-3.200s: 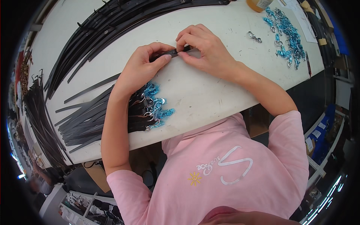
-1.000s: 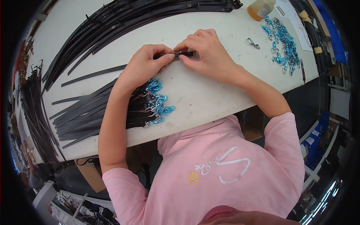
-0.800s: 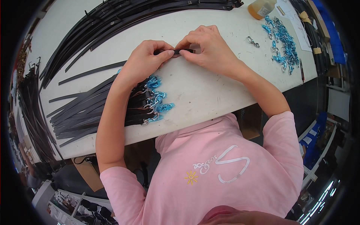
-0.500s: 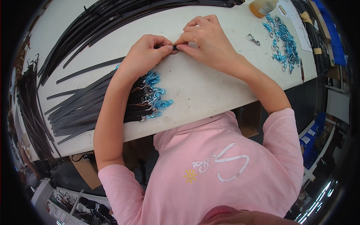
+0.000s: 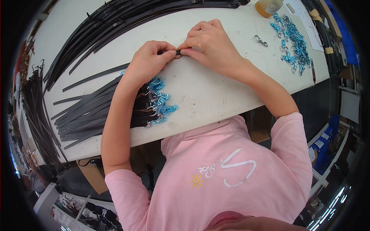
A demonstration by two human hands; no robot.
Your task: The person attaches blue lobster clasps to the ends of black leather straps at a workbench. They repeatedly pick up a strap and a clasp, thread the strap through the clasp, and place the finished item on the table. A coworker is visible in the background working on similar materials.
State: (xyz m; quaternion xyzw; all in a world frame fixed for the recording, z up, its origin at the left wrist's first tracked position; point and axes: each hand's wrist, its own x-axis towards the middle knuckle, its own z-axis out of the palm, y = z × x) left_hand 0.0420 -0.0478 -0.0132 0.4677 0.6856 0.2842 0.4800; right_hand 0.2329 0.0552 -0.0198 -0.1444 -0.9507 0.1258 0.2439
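Note:
Both my hands meet over the white table and pinch the end of a dark strap (image 5: pixel 178 52). My left hand (image 5: pixel 151 57) closes thumb and fingers on it from the left. From the right, the fingertips of my right hand (image 5: pixel 208 40) press on the same end. A long strap (image 5: pixel 94 77) runs out leftward from behind my left wrist; whether it is the held one is hidden. Below my left forearm lies a bundle of dark straps (image 5: pixel 88 111), their right ends fitted with metal clasps in blue wrapping (image 5: pixel 158 102).
A single metal snap hook (image 5: pixel 261 41) lies right of my hands. Beyond it sits a heap of blue-wrapped hooks (image 5: pixel 296 42), with a bottle of amber liquid (image 5: pixel 268 7) behind. More long dark straps (image 5: pixel 115 25) curve along the far side; others (image 5: pixel 38 111) hang over the left edge.
The view has shifted slightly. Both hands still pinch the strap end, with the fingertips a little closer together.

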